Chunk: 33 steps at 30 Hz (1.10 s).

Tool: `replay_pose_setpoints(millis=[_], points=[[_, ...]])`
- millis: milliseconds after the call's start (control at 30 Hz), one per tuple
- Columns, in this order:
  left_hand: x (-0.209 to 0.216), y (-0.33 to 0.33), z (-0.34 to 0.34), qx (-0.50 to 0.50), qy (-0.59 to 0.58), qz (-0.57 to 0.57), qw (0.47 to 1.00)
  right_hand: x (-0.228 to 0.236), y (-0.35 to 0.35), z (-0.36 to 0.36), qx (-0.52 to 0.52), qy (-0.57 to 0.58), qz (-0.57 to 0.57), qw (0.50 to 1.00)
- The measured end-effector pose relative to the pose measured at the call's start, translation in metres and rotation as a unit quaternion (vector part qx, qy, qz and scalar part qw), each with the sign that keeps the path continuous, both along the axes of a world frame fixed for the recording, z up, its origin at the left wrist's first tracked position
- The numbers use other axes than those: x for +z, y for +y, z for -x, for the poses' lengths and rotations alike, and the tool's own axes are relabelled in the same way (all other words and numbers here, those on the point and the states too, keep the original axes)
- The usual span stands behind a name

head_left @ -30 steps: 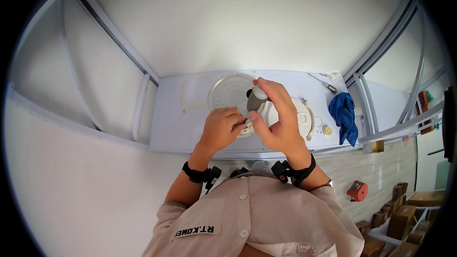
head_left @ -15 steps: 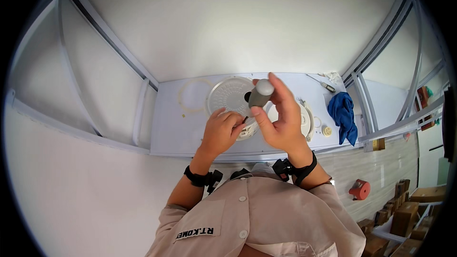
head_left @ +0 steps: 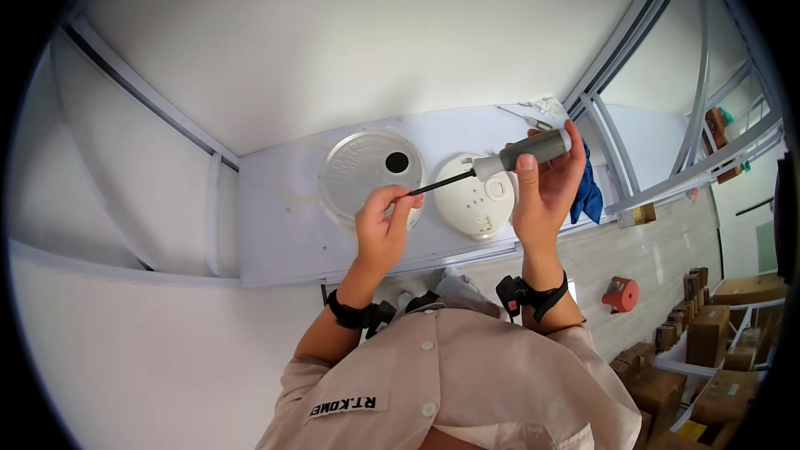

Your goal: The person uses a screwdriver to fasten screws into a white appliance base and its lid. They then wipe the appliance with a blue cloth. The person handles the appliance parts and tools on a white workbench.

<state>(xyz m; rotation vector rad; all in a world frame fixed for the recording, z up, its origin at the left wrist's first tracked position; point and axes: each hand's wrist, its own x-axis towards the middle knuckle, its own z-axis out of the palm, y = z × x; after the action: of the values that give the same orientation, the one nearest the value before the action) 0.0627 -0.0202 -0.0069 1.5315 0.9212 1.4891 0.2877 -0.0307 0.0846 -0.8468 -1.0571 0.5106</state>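
A screwdriver with a fat grey handle and a dark shaft is held up over the bench. My right hand is closed around its handle, with thumb and fingers on either side. At the other end, my left hand pinches the shaft's tip; whether a small part is also between those fingertips cannot be made out. Beneath the left fingers lies a round, silvery ribbed disc with a black round spot. A white round housing with small holes sits on the bench below the screwdriver.
The white bench has a wall behind it and metal frames at both sides. At the far right lie a second screwdriver, a crumpled white wrap and a blue cloth. A red stool and cardboard boxes stand on the floor.
The screwdriver has swung from handle-up to nearly sideways, its handle moving right with my right hand. My left fingers now pinch its tip. The whole view has shifted, uncovering the disc and housing.
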Motion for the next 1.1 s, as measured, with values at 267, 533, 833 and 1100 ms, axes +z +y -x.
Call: replay_pose_setpoints(millis=[267,533,833,1100], points=[[0.019,0.021,-0.063,-0.060,0.155,-0.011,0.986,-0.007,0.013,-0.065,-0.032,0.000,0.003,0.999],[-0.005,0.040,-0.132,-0.067,0.146,0.066,0.985,-0.014,0.036,-0.142,-0.039,-0.014,0.010,0.999],[-0.072,0.051,-0.145,0.036,0.377,0.124,0.917,-0.033,0.067,-0.189,0.042,-0.005,0.025,0.999],[-0.105,0.049,-0.152,0.100,0.437,0.205,0.870,-0.033,0.080,-0.202,0.109,-0.040,0.021,0.993]])
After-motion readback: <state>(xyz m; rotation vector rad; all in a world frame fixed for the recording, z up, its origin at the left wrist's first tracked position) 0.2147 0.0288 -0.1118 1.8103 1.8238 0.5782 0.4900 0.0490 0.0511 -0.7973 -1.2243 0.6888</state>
